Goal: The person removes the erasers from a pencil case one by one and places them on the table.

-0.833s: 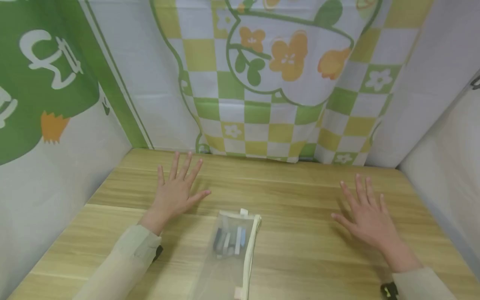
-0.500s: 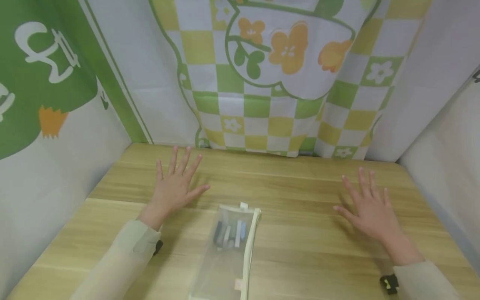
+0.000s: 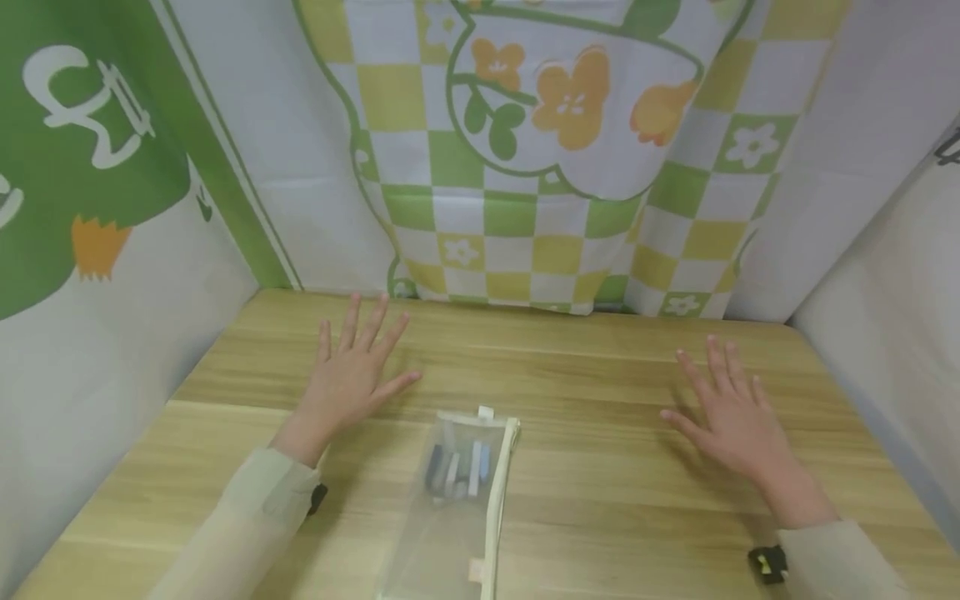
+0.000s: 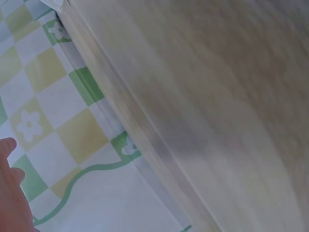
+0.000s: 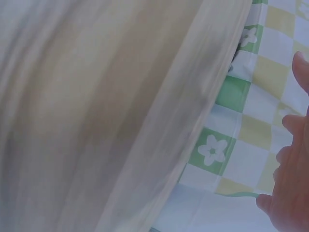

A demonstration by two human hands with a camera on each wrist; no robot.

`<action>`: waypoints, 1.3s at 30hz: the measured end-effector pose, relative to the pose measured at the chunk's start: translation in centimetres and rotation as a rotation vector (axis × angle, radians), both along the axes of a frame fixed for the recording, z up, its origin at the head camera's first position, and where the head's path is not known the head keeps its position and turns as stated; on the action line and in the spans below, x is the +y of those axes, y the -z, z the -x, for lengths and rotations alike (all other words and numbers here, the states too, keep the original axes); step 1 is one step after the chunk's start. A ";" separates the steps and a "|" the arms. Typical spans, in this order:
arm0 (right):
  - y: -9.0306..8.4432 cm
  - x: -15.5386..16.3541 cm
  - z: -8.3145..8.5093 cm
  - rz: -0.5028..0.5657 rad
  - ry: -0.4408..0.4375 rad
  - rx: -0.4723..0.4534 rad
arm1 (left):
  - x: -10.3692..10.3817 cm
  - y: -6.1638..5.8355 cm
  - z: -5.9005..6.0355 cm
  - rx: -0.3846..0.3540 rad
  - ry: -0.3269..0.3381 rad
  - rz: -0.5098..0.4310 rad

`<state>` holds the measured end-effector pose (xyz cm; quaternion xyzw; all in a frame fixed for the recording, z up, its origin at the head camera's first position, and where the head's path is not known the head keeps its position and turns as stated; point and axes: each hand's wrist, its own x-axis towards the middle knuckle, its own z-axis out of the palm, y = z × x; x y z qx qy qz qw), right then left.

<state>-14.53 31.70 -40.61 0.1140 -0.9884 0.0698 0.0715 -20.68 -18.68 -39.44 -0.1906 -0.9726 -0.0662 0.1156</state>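
Observation:
A translucent zip pouch (image 3: 442, 542) with a cream zip edge lies on the wooden table in the head view. Several small grey, white and blue sticks (image 3: 475, 468) show through its far end; their kind is unclear. To the left of the pouch, my left hand (image 3: 347, 385) is spread with straight fingers, holding nothing. Farther off on the right side, my right hand (image 3: 738, 425) is spread the same way, also with nothing in it. Only finger parts of the left hand (image 4: 12, 198) and right hand (image 5: 292, 179) appear in the wrist views.
The wooden table (image 3: 600, 467) ends at a curtain (image 3: 517, 217) with green, yellow and white checks. A green and white cloth (image 3: 90, 167) hangs on the left, and a pale wall or cloth (image 3: 900, 333) borders the right. Dark bands sit at both wrists.
Both hands stay spread in nearly the same places; the right hand shifts very slightly. The head view has tilted a little. The pouch has not moved on the table.

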 end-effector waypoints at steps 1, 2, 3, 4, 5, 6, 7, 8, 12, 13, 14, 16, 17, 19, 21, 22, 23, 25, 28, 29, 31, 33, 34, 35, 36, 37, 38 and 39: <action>0.0 -0.1 0.0 0.001 0.000 0.002 | 0.1 -0.1 0.0 0.003 0.006 -0.005; -0.1 -0.2 0.0 0.003 -0.002 0.006 | 0.2 -0.1 0.0 0.004 0.012 -0.009; -0.1 -0.2 0.0 0.004 -0.004 0.014 | 0.3 -0.1 0.0 0.003 0.017 -0.014; -0.2 -0.3 0.0 0.006 -0.009 0.023 | 0.4 -0.2 0.0 0.002 0.021 -0.018; -0.3 -0.4 0.0 0.007 -0.016 0.037 | 0.5 -0.2 0.0 0.002 0.022 -0.019; -0.4 -0.6 0.1 0.008 -0.023 0.050 | 0.6 -0.1 -0.1 0.001 0.023 -0.019; -0.5 -0.7 0.1 0.012 -0.029 0.063 | 0.6 -0.1 -0.1 0.002 0.024 -0.017; -0.6 -0.8 0.1 0.015 -0.036 0.076 | 0.7 -0.1 -0.1 0.000 0.025 -0.018; -0.9 -1.5 0.3 0.053 -0.060 0.110 | 1.0 0.0 -0.4 0.003 0.043 -0.004; -1.0 -1.7 0.4 0.068 -0.064 0.111 | 1.1 0.0 -0.4 0.002 0.049 -0.001; -1.0 -1.9 0.4 0.085 -0.069 0.110 | 1.2 0.0 -0.5 -0.002 0.054 0.000; -1.1 -2.4 0.5 0.109 -0.076 0.106 | 1.4 0.0 -0.8 -0.014 0.066 -0.004; -1.1 -2.7 0.5 0.121 -0.077 0.101 | 1.5 0.0 -1.0 -0.027 0.069 -0.004; -1.2 -3.2 0.5 0.141 -0.080 0.088 | 1.7 0.0 -1.4 -0.052 0.080 -0.016; -1.2 -3.7 0.5 0.150 -0.088 0.089 | 1.9 0.0 -1.8 -0.075 0.089 -0.023; -1.1 -3.9 0.6 0.156 -0.092 0.090 | 2.0 0.0 -2.0 -0.083 0.093 -0.025; -1.1 -4.2 0.6 0.163 -0.097 0.090 | 2.1 -0.1 -2.2 -0.088 0.098 -0.027; -1.0 -4.7 0.6 0.176 -0.106 0.095 | 2.3 -0.2 -2.5 -0.095 0.112 -0.031; -0.9 -5.4 0.8 0.190 -0.122 0.101 | 2.7 -0.3 -3.1 -0.110 0.140 -0.032; -0.9 -5.6 0.9 0.195 -0.128 0.099 | 2.9 -0.4 -3.2 -0.116 0.150 -0.032; -0.9 -6.0 1.0 0.204 -0.140 0.092 | 3.2 -0.6 -3.5 -0.128 0.172 -0.035; -0.9 -6.4 1.1 0.214 -0.154 0.082 | 3.5 -0.6 -3.7 -0.138 0.198 -0.032; -0.9 -6.6 1.2 0.218 -0.159 0.075 | 3.6 -0.7 -3.8 -0.144 0.214 -0.039; -0.9 -6.9 1.3 0.220 -0.165 0.069 | 3.7 -0.7 -3.9 -0.151 0.231 -0.046; -0.9 -7.1 1.3 0.222 -0.169 0.062 | 3.9 -0.7 -4.0 -0.155 0.248 -0.049; -0.9 -7.3 1.4 0.226 -0.173 0.056 | 4.0 -0.7 -4.1 -0.158 0.264 -0.053; -0.8 -7.6 1.5 0.229 -0.180 0.053 | 4.2 -0.7 -4.2 -0.157 0.279 -0.055; -0.8 -7.8 1.6 0.234 -0.188 0.050 | 4.3 -0.7 -4.3 -0.158 0.292 -0.061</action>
